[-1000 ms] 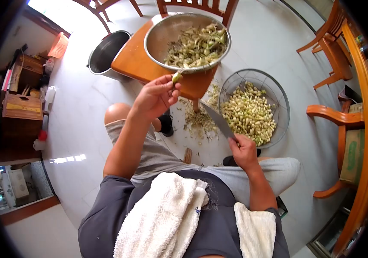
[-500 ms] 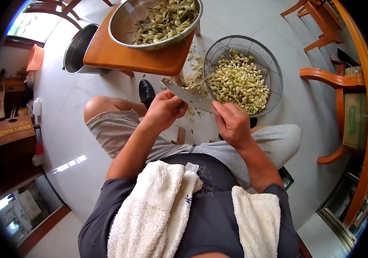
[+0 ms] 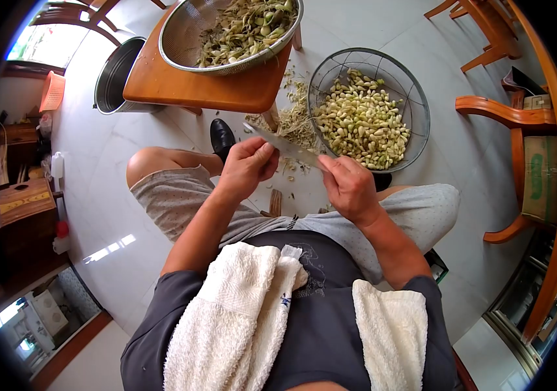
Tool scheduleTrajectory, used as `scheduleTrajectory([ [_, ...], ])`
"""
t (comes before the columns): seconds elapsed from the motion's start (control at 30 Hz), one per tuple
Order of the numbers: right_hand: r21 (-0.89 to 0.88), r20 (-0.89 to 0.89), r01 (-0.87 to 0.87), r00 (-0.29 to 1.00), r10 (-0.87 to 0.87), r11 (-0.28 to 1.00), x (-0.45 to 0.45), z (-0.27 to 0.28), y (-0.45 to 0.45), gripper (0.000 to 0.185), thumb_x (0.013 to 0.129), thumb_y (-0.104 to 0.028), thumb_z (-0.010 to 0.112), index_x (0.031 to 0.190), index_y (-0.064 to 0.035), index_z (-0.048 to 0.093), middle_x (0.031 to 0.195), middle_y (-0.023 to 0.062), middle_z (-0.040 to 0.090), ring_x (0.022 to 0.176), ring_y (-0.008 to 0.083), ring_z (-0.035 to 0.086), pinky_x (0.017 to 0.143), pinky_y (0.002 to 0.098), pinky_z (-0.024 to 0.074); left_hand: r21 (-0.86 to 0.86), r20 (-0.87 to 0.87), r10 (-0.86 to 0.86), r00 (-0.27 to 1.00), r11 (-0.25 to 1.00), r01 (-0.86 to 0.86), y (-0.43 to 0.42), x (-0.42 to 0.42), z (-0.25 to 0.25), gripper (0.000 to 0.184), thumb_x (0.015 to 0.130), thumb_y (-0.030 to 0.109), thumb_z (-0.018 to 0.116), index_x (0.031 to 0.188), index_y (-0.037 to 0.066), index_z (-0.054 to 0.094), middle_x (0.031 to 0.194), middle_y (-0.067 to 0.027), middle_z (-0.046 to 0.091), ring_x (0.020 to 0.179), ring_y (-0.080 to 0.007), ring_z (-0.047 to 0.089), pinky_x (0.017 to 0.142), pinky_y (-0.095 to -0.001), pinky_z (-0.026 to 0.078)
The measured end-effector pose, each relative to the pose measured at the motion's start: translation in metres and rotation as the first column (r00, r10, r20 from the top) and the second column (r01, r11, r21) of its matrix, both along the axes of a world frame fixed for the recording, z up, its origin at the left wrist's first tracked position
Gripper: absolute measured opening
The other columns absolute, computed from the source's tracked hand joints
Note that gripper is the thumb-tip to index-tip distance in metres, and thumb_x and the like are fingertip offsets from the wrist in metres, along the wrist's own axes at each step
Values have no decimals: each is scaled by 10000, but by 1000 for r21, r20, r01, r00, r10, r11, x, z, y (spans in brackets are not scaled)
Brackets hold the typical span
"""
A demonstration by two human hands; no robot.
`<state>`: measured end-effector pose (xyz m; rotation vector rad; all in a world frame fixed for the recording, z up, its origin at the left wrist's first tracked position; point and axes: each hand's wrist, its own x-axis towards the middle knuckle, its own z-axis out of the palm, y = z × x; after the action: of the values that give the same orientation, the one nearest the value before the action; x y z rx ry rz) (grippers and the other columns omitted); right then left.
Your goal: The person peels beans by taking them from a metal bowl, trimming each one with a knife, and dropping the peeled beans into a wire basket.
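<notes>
My right hand (image 3: 351, 188) is closed around the handle end of a knife (image 3: 297, 152), whose blade points up and left across my lap. Close behind the blade, my left hand (image 3: 248, 161) has its fingers pinched together; what they hold, if anything, is hidden. Past the knife, a wire basket (image 3: 420, 133) on the floor contains many trimmed pale bulbs (image 3: 363, 120). Untrimmed bulbs with stalks (image 3: 246, 32) fill part of a perforated metal colander (image 3: 181, 39). Cut stalks and scraps (image 3: 298, 124) lie in a heap left of the basket.
The colander rests on a wooden stool (image 3: 226, 91) in front of me. A dark metal bucket (image 3: 117, 78) stands left of it. Wooden chairs (image 3: 510, 117) and a cardboard box (image 3: 540, 179) are on the right. A white towel (image 3: 226, 313) hangs over my chest.
The knife blade has tilted and now shows narrower. A thin stalk that stuck out past the blade no longer shows. Both hands stay in nearly the same place.
</notes>
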<state>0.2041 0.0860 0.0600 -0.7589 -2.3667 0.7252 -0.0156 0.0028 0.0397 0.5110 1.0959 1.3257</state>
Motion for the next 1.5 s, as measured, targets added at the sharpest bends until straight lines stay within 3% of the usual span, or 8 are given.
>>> scheduleTrajectory([
  [0.13,-128,276,182,951,-142,975,11,-27,6,185,832,-138,591,949,-24,677,770,167,621,732,328,617,653,388,489,95,104,-56,993,994,46,-3,-9,13,238,967,191,519,1070,-7,599,761,-35,587,569,-109,491,495,-227,368],
  [0.4,-324,145,195,977,-155,926,7,-21,9,146,829,-158,608,893,-42,668,723,162,602,683,346,598,618,418,470,182,321,-57,945,983,-2,0,-9,11,243,949,158,544,1146,18,572,971,-84,638,809,-165,612,735,-294,486],
  [0.5,-369,109,172,984,-142,913,4,-19,9,142,823,-144,619,894,-29,663,708,164,597,674,343,596,608,410,463,136,250,74,966,984,-110,4,-7,5,218,914,104,589,1116,23,578,1018,-81,636,827,-156,612,773,-305,487],
  [0.7,-415,61,159,987,-147,896,5,-15,8,143,820,-125,624,897,-10,656,701,166,594,661,332,594,599,394,456,235,259,17,966,969,-80,10,-22,-9,252,864,14,619,1111,13,565,927,-50,624,812,-138,612,673,-263,482],
  [0.9,-483,-13,148,984,-177,863,6,-5,7,150,845,-117,616,939,-7,657,682,138,570,598,274,557,567,351,435,135,209,160,965,972,-191,15,-18,5,246,870,-26,589,1110,-3,537,900,-64,604,734,-136,583,588,-242,453],
  [1.0,-455,-85,101,984,-156,885,6,-1,5,150,850,-100,615,963,-10,659,681,121,559,578,240,534,552,329,424,91,185,273,944,952,-293,18,-10,11,232,862,-42,593,1087,-8,545,906,-72,598,746,-150,595,589,-248,457],
  [1.17,-439,-139,66,980,-141,896,2,-1,0,164,840,-89,627,980,-11,663,687,118,569,579,232,543,550,317,428,165,230,195,953,958,-236,10,-21,-19,212,850,-52,606,1055,-12,570,942,-88,613,865,-195,639,649,-273,508],
  [1.5,-295,18,124,992,-125,947,-1,-10,-5,160,819,-94,615,965,-55,668,742,141,610,658,328,601,588,383,475,114,10,314,949,943,-313,10,-3,-13,219,831,-73,607,1045,-51,568,944,-109,629,813,-204,663,702,-293,541],
])
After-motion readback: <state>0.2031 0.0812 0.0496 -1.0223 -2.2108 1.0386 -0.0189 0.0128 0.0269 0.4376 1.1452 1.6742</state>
